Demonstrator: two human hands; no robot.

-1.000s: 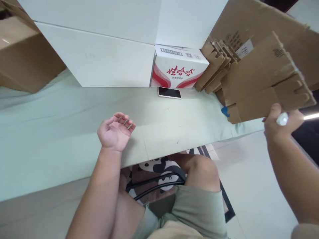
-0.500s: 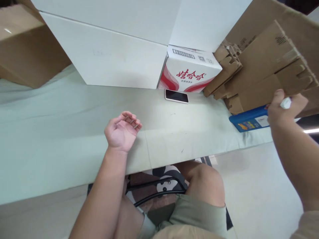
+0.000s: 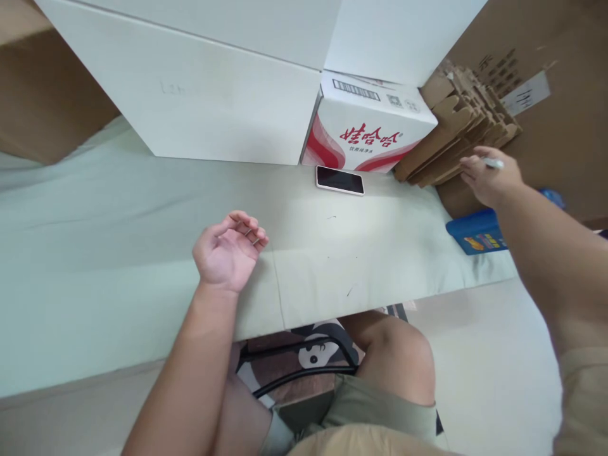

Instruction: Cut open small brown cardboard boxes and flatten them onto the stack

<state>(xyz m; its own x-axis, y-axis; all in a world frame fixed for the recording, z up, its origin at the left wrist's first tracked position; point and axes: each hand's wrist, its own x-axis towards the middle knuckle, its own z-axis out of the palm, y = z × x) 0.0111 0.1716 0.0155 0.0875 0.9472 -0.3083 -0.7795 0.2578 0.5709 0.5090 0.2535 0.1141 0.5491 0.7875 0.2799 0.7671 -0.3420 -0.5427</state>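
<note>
i have the left hand [image 3: 231, 256] palm up near the front edge of the worktop [image 3: 142, 266], its fingers loosely curled and slightly apart. from my end i can't tell whether it hovers over the pale green cloth or rests on it.

the right hand [image 3: 494, 180] is stretched out to the far right, its fingers clamped on a slim white pen-like thing [image 3: 494, 163], one end of which juts out past the hand. its fingertips are right by the folded cardboard pieces [image 3: 456, 130], which stand tilted in a row; on my feed i can't tell if they touch. below the right forearm, partly hidden by it, i see a blue pack [image 3: 477, 235] with orange and yellow print.

just left of the cardboard is a white carton [image 3: 370, 142] with red waves and red lettering, and a phone [image 3: 339, 180] lies dark screen up just in front of it. a large white panel [image 3: 228, 107] stands to the carton's left, and a brown box [image 3: 52, 101] sits in the far left corner. behind the right hand i get a big brown cardboard sheet [image 3: 565, 133] bearing a white label [image 3: 527, 93].
</note>
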